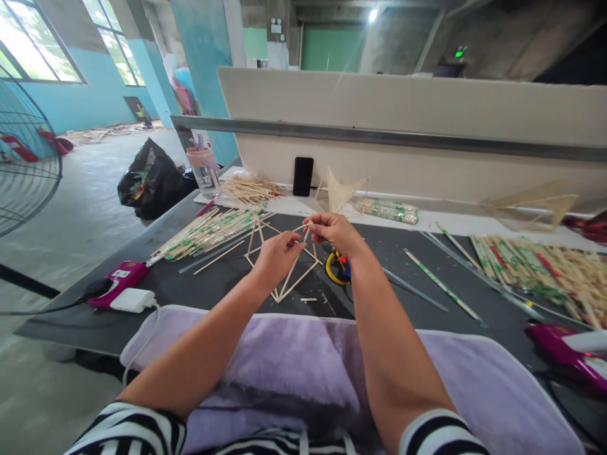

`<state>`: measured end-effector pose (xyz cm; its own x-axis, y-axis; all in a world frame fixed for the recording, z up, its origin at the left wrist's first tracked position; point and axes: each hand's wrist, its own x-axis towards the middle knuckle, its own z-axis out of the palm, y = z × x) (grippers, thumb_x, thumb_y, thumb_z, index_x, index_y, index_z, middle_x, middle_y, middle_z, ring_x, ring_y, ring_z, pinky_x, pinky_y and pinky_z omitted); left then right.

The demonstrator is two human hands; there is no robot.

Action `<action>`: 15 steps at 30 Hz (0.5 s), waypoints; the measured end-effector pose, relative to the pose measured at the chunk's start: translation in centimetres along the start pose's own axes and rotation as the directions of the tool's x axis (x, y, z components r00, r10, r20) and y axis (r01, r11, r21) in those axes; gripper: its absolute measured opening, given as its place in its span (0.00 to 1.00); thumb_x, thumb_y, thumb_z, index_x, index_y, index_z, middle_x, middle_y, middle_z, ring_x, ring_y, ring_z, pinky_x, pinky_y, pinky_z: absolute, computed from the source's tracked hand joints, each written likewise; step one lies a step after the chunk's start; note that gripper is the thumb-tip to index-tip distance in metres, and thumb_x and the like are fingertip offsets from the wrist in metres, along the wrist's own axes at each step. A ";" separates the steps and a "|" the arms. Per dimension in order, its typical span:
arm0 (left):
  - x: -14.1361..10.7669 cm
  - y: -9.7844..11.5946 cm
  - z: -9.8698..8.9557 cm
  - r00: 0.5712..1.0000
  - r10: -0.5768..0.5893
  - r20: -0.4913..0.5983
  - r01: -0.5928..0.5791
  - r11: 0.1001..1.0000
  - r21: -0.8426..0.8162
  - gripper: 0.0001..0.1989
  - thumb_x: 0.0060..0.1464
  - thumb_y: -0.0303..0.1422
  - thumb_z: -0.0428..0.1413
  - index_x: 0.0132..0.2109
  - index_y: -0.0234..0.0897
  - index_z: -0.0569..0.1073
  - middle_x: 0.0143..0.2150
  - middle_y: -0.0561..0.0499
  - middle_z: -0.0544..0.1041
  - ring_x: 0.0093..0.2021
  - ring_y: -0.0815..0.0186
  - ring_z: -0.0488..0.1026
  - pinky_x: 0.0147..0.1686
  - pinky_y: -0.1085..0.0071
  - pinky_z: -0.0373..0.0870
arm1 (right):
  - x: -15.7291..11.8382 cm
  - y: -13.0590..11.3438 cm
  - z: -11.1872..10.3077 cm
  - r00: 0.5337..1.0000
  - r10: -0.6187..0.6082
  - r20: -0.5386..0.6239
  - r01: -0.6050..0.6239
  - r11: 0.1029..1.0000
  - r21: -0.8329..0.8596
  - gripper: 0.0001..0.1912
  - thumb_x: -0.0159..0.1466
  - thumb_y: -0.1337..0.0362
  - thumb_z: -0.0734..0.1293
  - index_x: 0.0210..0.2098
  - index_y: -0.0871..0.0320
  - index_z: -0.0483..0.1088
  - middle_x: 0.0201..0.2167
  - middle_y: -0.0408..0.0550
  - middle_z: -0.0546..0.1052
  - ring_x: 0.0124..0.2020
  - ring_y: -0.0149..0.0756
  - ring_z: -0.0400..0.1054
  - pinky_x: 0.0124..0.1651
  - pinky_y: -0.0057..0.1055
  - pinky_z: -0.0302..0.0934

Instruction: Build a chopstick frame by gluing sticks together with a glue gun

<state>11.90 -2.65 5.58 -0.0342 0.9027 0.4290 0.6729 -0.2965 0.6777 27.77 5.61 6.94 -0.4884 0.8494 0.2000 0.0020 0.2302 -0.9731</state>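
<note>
A frame of thin wooden sticks (300,280) stands on the dark tabletop, its sticks joined at corners. My right hand (336,232) pinches the frame's upper right corner between thumb and fingers. Just left of it, my left hand (279,256) has its thumb and fingertips closed on a stick of the same frame. Parts of the frame are hidden behind both hands. Close to my right wrist lies a yellow and blue tool (337,270), partly covered by the forearm. A short stick piece (308,299) rests in front of the frame.
Wrapped chopsticks (213,230) lie left, loose sticks (251,189) behind them. More chopsticks (535,272) are heaped right. A phone (303,177) leans on the back board near a finished-looking stick model (339,193). A magenta power strip (124,281) and purple cloth (284,341) are nearer me.
</note>
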 end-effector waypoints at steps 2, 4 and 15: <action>-0.5 0.3 -1.1 1.000 -0.006 -0.012 0.006 1.000 0.002 0.12 0.53 0.36 0.56 0.43 0.37 0.75 0.34 0.53 0.77 0.26 0.71 0.70 0.30 0.76 0.66 | -0.1 -0.1 0.0 1.000 -0.002 0.014 0.001 1.000 0.026 0.20 0.54 0.63 0.70 0.47 0.59 0.69 0.30 0.44 0.76 0.21 0.26 0.66 0.22 0.23 0.59; -1.3 0.5 -2.3 1.000 0.001 -0.013 -0.001 0.999 0.044 0.12 0.53 0.36 0.56 0.44 0.38 0.75 0.33 0.53 0.77 0.26 0.71 0.70 0.30 0.76 0.65 | -0.2 -0.1 -0.2 0.999 0.012 0.041 -0.015 0.998 0.062 0.30 0.54 0.64 0.70 0.56 0.57 0.62 0.31 0.44 0.76 0.21 0.26 0.67 0.22 0.23 0.59; -5.9 -2.2 -2.1 0.885 -0.234 0.402 0.057 0.912 0.406 0.14 0.54 0.39 0.52 0.46 0.43 0.76 0.28 0.51 0.77 0.30 0.63 0.73 0.26 0.73 0.57 | -0.2 0.7 -0.3 0.982 0.069 0.176 -0.056 0.995 -0.080 0.24 0.54 0.71 0.68 0.51 0.57 0.68 0.30 0.43 0.75 0.21 0.25 0.66 0.20 0.21 0.57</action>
<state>9.02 -8.00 2.82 0.1093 0.9938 -0.0187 0.9117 -0.0928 0.4003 28.15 5.77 6.22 -0.6328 0.7666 0.1089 0.0987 0.2194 -0.9706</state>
